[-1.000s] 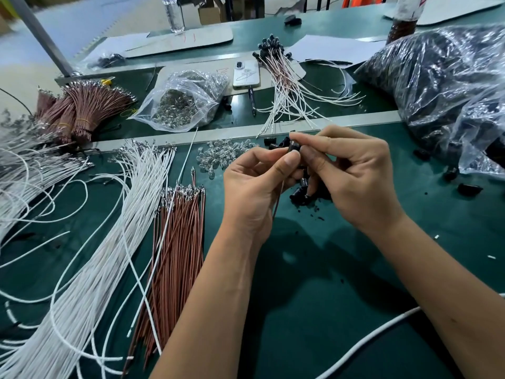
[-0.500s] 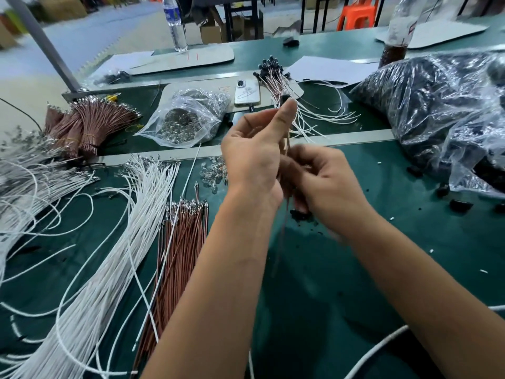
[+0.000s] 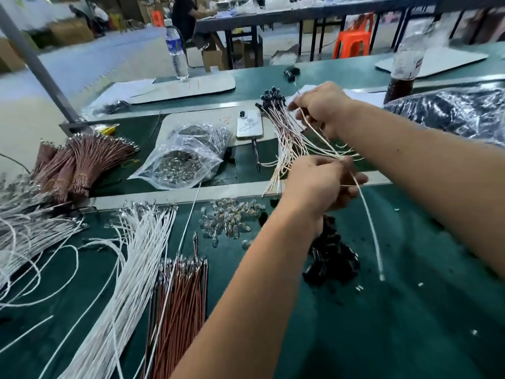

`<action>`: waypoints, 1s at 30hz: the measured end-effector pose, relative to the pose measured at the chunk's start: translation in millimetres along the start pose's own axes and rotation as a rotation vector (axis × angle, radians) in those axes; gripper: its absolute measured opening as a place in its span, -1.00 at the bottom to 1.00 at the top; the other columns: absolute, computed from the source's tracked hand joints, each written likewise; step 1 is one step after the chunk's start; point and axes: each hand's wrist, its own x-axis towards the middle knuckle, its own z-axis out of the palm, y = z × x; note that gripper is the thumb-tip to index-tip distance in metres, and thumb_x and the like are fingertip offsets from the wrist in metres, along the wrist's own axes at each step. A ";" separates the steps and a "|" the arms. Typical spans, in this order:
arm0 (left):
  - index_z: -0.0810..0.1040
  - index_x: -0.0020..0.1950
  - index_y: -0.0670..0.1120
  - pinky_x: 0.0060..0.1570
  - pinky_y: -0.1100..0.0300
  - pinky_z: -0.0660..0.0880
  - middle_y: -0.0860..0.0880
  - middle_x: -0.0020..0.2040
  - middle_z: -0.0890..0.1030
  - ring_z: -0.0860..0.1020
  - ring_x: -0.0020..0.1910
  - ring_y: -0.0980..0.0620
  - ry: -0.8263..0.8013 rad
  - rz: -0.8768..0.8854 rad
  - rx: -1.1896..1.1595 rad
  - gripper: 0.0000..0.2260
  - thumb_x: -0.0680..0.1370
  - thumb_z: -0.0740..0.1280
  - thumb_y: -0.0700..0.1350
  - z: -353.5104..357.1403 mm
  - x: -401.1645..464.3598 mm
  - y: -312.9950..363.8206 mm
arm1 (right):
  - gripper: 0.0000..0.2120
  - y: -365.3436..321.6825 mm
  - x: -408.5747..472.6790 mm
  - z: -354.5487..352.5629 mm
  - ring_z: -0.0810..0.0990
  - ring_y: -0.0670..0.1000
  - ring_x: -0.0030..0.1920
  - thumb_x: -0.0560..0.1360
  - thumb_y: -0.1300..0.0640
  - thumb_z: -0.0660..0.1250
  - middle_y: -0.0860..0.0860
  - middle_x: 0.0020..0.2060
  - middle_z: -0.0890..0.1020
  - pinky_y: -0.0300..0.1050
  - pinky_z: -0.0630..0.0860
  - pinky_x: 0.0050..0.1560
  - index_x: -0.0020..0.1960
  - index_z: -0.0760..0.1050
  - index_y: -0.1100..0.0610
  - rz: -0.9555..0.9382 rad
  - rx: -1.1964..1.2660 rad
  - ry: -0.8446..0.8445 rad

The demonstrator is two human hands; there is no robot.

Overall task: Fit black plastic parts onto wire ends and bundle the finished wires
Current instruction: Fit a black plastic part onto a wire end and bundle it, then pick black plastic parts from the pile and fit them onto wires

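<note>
2 hands up over the green table point(image 3: 410, 337), both working white wires. Left hand point(image 3: 318, 184) is near the table's middle, fingers curled, pinching a white wire point(image 3: 369, 228) whose free end hangs down toward the right, tip just above the surface. Right hand point(image 3: 319, 108) reaches further back, fingers closed around wire strands at the finished bundle point(image 3: 287, 132), which fans out on the far strip past the metal rail; its black caps point(image 3: 272, 94) cluster at the far end, beside the phone point(image 3: 249, 124). Loose pile of black parts point(image 3: 332, 258) sits on the table just under the left wrist. Small clear bulbs point(image 3: 232, 217) lie left of that pile, near the rail. Brown wires point(image 3: 180, 302) and a big sheaf of white wires point(image 3: 131, 269) run along the near-left part. Clear bag of metal bits point(image 3: 183, 160) on the far strip, tied brown bundles point(image 3: 82, 160) at the far-left edge. Large plastic bag point(image 3: 451, 113) at the far-right edge. Water bottle point(image 3: 176, 47) stands upright at the back.
</note>
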 end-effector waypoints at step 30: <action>0.68 -0.15 -0.07 -0.15 0.05 0.64 -0.07 -0.25 0.68 0.67 -0.21 -0.11 0.555 0.267 0.852 -0.90 0.42 0.38 -0.13 -95.9 2.4 -11.4 | -0.89 4.2 -88.6 54.8 0.63 -0.08 -0.23 0.51 0.15 0.45 0.03 -0.21 0.72 -0.26 0.50 -0.20 -0.04 0.74 0.15 -0.464 -0.768 -0.262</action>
